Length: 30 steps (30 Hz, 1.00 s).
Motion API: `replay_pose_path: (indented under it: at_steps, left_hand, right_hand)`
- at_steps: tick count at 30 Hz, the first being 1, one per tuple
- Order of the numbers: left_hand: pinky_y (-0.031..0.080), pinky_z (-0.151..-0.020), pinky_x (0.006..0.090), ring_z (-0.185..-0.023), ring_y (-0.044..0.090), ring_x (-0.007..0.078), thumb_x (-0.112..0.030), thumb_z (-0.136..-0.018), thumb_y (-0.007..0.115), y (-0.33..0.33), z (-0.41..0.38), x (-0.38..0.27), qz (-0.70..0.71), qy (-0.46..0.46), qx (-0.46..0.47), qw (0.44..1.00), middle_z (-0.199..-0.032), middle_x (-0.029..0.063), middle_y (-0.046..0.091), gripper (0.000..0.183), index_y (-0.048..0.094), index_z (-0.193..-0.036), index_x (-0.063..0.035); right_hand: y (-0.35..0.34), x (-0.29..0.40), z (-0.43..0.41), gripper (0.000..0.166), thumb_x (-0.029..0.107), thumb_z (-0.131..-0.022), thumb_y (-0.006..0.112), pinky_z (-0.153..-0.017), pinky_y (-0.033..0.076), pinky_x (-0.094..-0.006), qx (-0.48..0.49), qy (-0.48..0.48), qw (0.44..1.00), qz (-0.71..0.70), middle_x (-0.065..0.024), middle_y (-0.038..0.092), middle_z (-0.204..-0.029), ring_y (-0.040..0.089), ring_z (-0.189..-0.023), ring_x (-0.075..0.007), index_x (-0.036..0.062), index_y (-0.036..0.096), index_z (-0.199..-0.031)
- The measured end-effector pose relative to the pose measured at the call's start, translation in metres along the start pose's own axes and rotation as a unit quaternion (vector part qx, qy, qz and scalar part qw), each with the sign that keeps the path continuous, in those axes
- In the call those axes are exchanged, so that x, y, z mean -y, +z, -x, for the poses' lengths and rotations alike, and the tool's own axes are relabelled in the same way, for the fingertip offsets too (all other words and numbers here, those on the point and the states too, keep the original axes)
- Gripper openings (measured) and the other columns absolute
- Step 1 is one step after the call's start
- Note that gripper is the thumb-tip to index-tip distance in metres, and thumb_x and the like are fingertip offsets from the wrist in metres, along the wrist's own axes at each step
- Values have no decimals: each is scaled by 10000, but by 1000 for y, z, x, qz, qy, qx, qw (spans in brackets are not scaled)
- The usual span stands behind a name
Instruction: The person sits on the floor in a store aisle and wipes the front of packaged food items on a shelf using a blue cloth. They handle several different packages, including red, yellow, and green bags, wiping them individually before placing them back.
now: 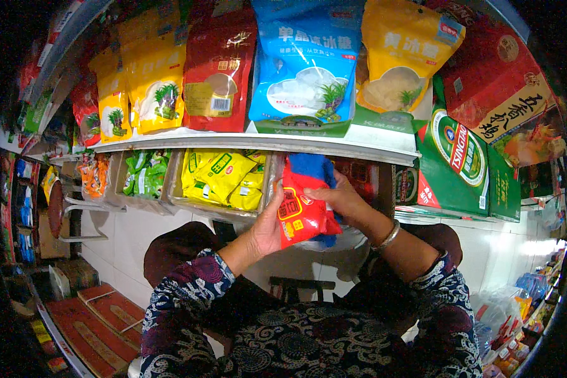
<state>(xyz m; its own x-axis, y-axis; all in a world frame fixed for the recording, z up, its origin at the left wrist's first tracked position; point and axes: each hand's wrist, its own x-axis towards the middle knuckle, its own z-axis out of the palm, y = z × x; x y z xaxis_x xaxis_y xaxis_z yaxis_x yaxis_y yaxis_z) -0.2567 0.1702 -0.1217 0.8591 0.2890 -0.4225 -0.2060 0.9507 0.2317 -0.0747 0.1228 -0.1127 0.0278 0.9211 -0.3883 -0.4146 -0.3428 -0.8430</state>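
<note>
A red plastic packet (pixel 303 203) with yellow printed panels is held between both hands, tilted, in front of the lower shelf. My left hand (pixel 268 227) grips its left edge, fingers behind it and mostly hidden. My right hand (pixel 346 198) lies against the packet's right side, with the thumb on its front face. A blue cloth (pixel 319 165) shows above, behind and below the packet, by my right hand. Just left of the packet, an open box (pixel 222 210) holds several yellow packets (pixel 221 174).
Bags of rock sugar (pixel 307 56) stand on the white shelf (pixel 264 141) above my hands. Green Tsingtao cartons (pixel 458 165) are at the right. Boxes of green packets (pixel 146 172) and orange packets (pixel 94 175) sit further left, near a metal-legged stool (pixel 56 208). Red-brown cartons (pixel 94 326) lie lower left.
</note>
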Motion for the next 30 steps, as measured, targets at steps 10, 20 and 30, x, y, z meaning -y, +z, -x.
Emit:
replay_pose_path:
  at_steps: [10, 20, 30]
  left_hand:
    - [359, -1050, 493, -1234, 473, 301, -493, -953, 369, -26, -15, -16, 4, 22, -2, 1000, -1359, 126, 472, 578, 370, -1379, -102]
    - [429, -995, 481, -1212, 489, 308, -499, -978, 226, -32, -18, -30, -81, 161, -108, 978, -1344, 145, 468, 579, 354, -1360, -83]
    - [496, -908, 421, -1042, 591, 228, -264, -955, 479, -2, -28, 1, -141, 207, -241, 938, -1181, 88, 576, 329, 491, -1235, -90]
  right_hand:
    - [-11, 11, -5, 590, 253, -760, 758, -868, 496, -361, -1, -51, 996, 68, -103, 628, -1115, 611, -977, -199, 22, 503, -1240]
    - [-18, 24, 18, 565, 411, -819, 679, -773, 499, -352, -87, -3, 986, 142, -98, 639, -1008, 610, -849, -203, 6, 540, -1188]
    - [13, 9, 12, 558, 220, -725, 670, -634, 516, -467, -64, -242, 707, 662, -213, 582, -941, 616, -754, -368, 95, 489, -1237]
